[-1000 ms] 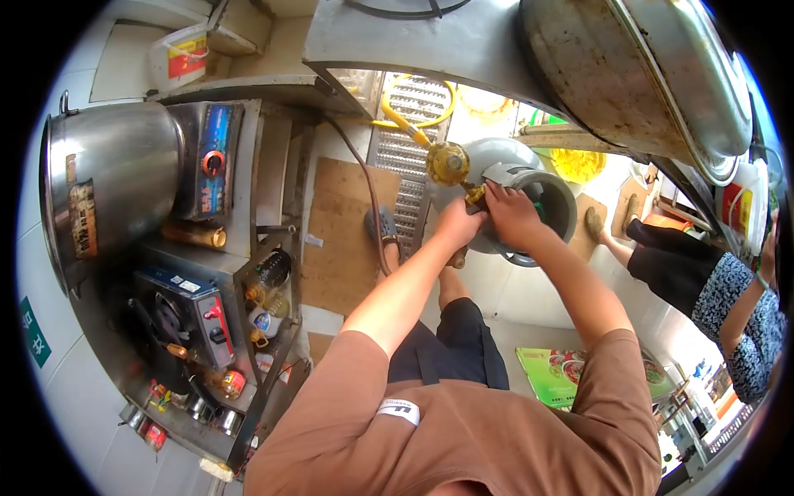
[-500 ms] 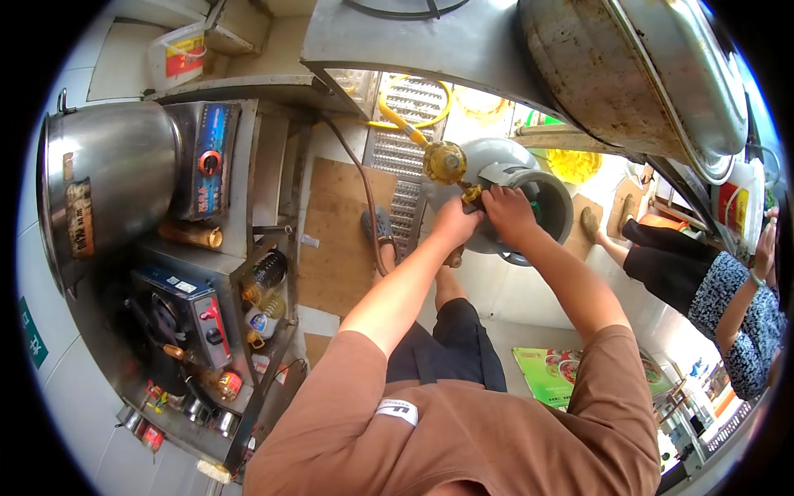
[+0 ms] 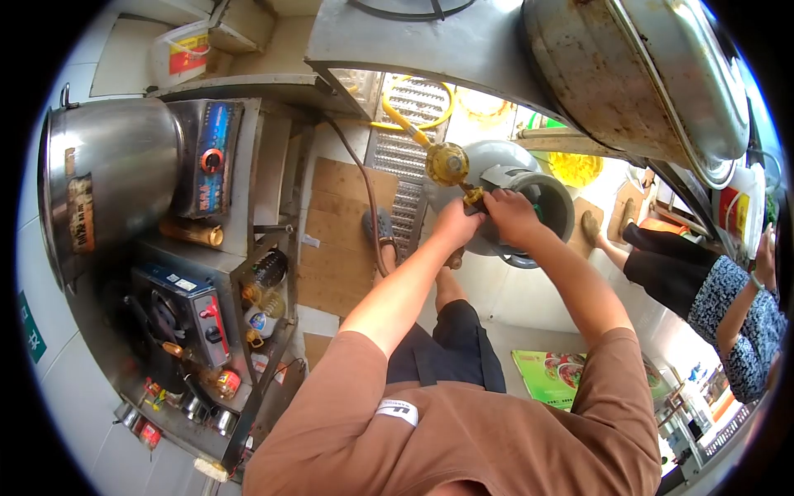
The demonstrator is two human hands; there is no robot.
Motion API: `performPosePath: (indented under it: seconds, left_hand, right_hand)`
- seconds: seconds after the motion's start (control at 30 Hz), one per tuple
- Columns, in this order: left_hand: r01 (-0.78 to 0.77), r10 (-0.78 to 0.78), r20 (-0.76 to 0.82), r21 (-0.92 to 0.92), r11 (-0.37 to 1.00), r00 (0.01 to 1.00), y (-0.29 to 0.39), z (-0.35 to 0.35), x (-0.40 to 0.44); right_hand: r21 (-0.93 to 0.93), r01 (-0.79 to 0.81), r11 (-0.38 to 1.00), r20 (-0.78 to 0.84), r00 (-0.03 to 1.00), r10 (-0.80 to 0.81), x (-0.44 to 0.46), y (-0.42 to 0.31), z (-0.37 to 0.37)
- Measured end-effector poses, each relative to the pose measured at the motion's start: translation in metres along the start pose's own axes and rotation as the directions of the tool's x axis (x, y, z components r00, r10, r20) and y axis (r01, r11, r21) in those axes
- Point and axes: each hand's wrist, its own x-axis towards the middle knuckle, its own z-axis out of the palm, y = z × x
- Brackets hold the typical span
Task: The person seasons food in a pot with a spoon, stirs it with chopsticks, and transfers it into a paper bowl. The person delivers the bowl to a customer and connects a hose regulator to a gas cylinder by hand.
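A grey gas cylinder (image 3: 500, 157) stands upright on the floor in front of me, with a raised round collar (image 3: 565, 207) at its top. Beside the collar sits a round, dirty yellow gas regulator (image 3: 447, 164), joined to a yellow hose (image 3: 399, 121). My left hand (image 3: 457, 225) is closed at the brass fitting and dark connector of the regulator. Close against it, my right hand (image 3: 511, 217) has its fingers curled down at the cylinder's valve area. Both hands hide the valve, and what lies under my right fingers does not show.
A metal counter (image 3: 413, 41) and a large stained pot (image 3: 620, 74) overhang the cylinder. On the left are a steel stockpot (image 3: 112, 182) and portable stoves (image 3: 186, 314). A metal floor grate (image 3: 405, 157) and cardboard (image 3: 343, 240) lie below. Another person (image 3: 703, 281) stands at right.
The view has shifted very slightly. My hands keep nearly the same grip at the regulator and valve. At right, the other person's hand has moved a little lower.
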Motion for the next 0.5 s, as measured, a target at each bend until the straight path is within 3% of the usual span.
performPosePath:
  seconds: [0.03, 0.07, 0.13, 0.17, 0.23, 0.27, 0.33, 0.37, 0.43, 0.47, 0.5]
  left_hand:
    - [0.013, -0.013, -0.002, 0.013, 1.0, 1.0, 0.0, 0.0, 0.001]
    - [0.03, -0.029, -0.003, 0.028, 0.999, 1.0, 0.0, 0.0, 0.0]
    - [0.017, -0.017, -0.011, 0.03, 0.999, 1.0, -0.003, 0.001, 0.002]
    - [0.012, -0.012, -0.012, 0.032, 0.999, 1.0, -0.006, 0.002, 0.001]
    - [0.027, -0.027, -0.002, -0.014, 1.0, 1.0, -0.001, -0.001, -0.003]
    - [0.034, -0.033, 0.009, -0.06, 0.998, 0.999, 0.004, -0.002, -0.004]
    - [0.034, -0.034, 0.007, -0.052, 0.998, 0.999, 0.002, 0.001, -0.003]
    - [0.042, -0.042, 0.003, -0.042, 0.998, 0.999, 0.0, 0.001, -0.002]
    - [0.014, -0.014, -0.008, -0.023, 1.0, 1.0, -0.006, 0.002, 0.001]
    - [-0.013, 0.013, -0.014, -0.005, 1.0, 1.0, -0.01, 0.004, 0.001]
    - [-0.01, 0.01, -0.014, -0.007, 1.0, 1.0, -0.008, 0.002, -0.002]
  right_hand:
    - [-0.045, -0.051, 0.998, 0.1, 0.993, 0.055, 0.003, -0.001, -0.003]
    - [-0.045, -0.05, 0.998, 0.1, 0.993, 0.055, -0.001, -0.002, -0.005]
    - [-0.086, -0.001, 0.996, -0.084, 0.996, -0.007, -0.006, -0.004, -0.007]
    - [-0.082, 0.002, 0.997, -0.081, 0.997, -0.008, -0.005, -0.002, -0.008]
    - [0.039, 0.029, 0.999, 0.14, 0.99, -0.034, -0.003, 0.006, -0.01]
    - [0.037, 0.025, 0.999, 0.142, 0.989, -0.03, -0.004, 0.005, -0.005]
    - [-0.1, -0.027, 0.995, 0.027, 0.999, 0.03, -0.003, 0.0, 0.002]
    - [-0.101, -0.025, 0.995, 0.026, 0.999, 0.028, -0.006, 0.001, 0.003]
    - [-0.032, 0.051, 0.998, -0.204, 0.977, -0.057, -0.009, -0.005, -0.007]
    - [-0.029, 0.053, 0.998, -0.201, 0.978, -0.058, -0.007, -0.002, -0.004]
    - [0.017, 0.047, 0.999, -0.044, 0.998, -0.046, -0.004, 0.005, -0.003]
